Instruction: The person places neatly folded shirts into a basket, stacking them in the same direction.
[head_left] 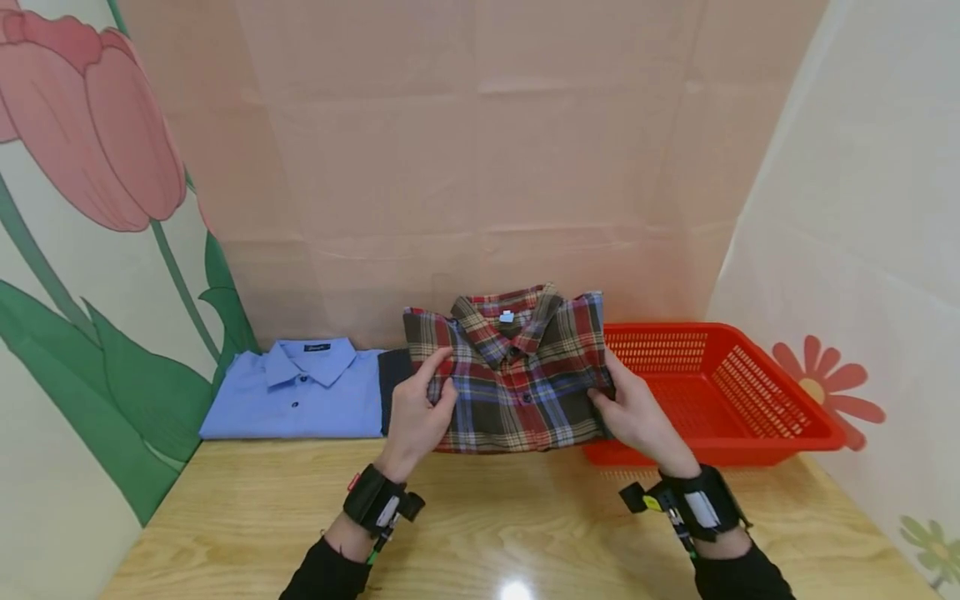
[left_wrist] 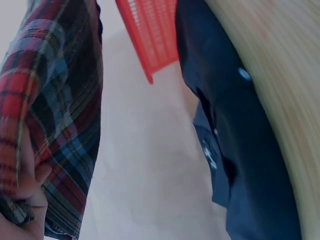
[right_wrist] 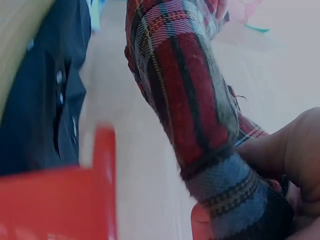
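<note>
Head view: left hand [head_left: 420,412] and right hand [head_left: 633,414] each pinch a side of the folded plaid shirt [head_left: 517,375], held above the table [head_left: 480,533], between blue shirt [head_left: 300,387] and red basket [head_left: 720,392].
Left wrist: fingers [left_wrist: 25,200] curl into plaid cloth.
Right wrist: fingers [right_wrist: 290,150] grip the fold.

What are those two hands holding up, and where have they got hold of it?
A folded plaid shirt: the left hand grips its left edge, the right hand its right edge.
</note>
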